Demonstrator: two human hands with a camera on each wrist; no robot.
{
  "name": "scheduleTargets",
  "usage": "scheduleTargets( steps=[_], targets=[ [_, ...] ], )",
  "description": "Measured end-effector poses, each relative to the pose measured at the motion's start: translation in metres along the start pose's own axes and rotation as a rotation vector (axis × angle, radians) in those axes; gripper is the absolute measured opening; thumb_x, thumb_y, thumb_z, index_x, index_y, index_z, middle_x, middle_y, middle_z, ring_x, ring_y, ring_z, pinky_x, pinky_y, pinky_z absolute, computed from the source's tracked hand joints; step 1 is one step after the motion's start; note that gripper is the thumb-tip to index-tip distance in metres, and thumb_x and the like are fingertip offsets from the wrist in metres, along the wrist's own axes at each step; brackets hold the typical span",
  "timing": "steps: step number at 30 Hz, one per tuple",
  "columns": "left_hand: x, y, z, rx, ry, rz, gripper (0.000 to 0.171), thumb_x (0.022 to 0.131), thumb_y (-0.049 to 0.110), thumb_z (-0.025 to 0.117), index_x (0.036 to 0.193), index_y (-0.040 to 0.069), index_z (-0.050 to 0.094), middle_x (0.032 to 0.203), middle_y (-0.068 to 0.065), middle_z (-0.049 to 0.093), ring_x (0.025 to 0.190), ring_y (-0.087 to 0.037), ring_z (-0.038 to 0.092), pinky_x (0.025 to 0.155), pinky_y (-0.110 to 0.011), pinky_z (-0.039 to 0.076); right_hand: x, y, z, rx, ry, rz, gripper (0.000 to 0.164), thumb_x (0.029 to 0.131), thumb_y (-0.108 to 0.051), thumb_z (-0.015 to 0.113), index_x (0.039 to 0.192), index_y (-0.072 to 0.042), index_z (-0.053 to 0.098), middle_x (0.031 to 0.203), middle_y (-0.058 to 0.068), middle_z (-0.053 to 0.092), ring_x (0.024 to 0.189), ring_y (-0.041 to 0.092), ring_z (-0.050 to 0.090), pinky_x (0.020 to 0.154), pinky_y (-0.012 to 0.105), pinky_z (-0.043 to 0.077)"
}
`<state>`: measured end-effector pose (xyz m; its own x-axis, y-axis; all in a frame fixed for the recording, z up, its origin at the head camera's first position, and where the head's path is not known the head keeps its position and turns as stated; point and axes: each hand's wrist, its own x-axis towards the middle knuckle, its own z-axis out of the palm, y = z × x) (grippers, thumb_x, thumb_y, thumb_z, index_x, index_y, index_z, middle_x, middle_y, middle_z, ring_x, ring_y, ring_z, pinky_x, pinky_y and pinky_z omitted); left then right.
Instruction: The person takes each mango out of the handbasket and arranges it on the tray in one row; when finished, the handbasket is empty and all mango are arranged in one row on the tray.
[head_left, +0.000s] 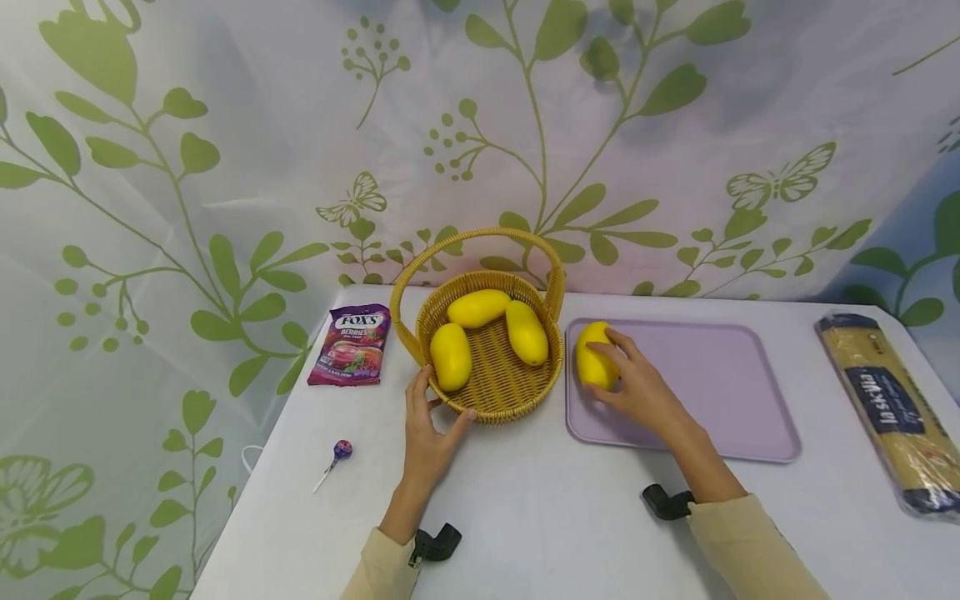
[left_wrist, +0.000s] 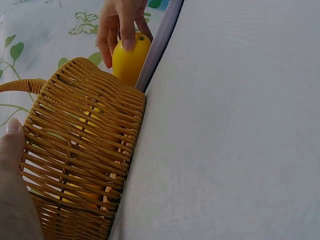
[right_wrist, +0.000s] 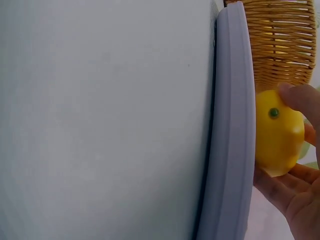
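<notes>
The left hand (head_left: 427,442) rests thumb and fingers, spread wide, against the wicker basket (head_left: 510,408); the right hand (head_left: 643,387) holds a yellow mango (head_left: 592,367) at the left end of the lilac tray (head_left: 705,383) — beyond, a leaf-printed backdrop (head_left: 285,125).

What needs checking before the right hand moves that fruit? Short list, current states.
1. Grip: ok. The right hand holds the yellow fruit between thumb and fingers.
2. Basket steadied: ok. The left hand is at the near-left side of the basket.
3. Room in basket: ok. Three yellow fruits sit around the edge, with bare weave between them.
4. Fruit off the tray: cannot tell; the rim hides its underside.
5. Candy bag and lollipop out of the way: ok, both left of the basket.
</notes>
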<state>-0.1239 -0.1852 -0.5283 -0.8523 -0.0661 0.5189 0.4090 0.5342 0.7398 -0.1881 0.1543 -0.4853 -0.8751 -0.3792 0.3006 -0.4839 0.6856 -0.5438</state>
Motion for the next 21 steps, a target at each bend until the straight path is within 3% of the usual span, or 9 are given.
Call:
scheduleTargets(
  steps=[8,16,21],
  targets=[
    [-0.0003,-0.0002,-0.0004,0.002,-0.002,-0.007,0.092,0.081,0.024,0.081,0.151,-0.001,0.027,0.151,-0.020,0.033,0.139,-0.027,0.038,0.094,-0.047,0.053,-0.0006,0.0002,-0.0016,-0.023,-0.005,0.002,0.068,0.077,-0.020,0.084,0.136,-0.010,0.052,0.147,0.029,0.035,0.126,0.053,0.043,0.096,0.066,0.045],
    [0.0003,-0.0009,0.0000,0.002,0.003,0.010,0.092,0.081,0.024,0.081,0.151,-0.002,0.027,0.150,-0.022,0.034,0.138,-0.028,0.039,0.092,-0.046,0.054,-0.0016,0.0012,-0.0038,-0.034,0.033,-0.037,0.070,0.076,-0.019,0.085,0.136,-0.007,0.051,0.143,0.031,0.039,0.122,0.053,0.047,0.093,0.066,0.047],
    [-0.0002,-0.0013,-0.0002,0.005,0.004,0.006,0.092,0.081,0.025,0.081,0.151,-0.001,0.027,0.151,-0.020,0.034,0.137,-0.028,0.039,0.092,-0.046,0.054,-0.0015,0.0013,-0.0054,-0.047,0.009,-0.019,0.070,0.077,-0.021,0.084,0.137,-0.008,0.051,0.144,0.030,0.039,0.122,0.052,0.047,0.095,0.066,0.046]
  ],
)
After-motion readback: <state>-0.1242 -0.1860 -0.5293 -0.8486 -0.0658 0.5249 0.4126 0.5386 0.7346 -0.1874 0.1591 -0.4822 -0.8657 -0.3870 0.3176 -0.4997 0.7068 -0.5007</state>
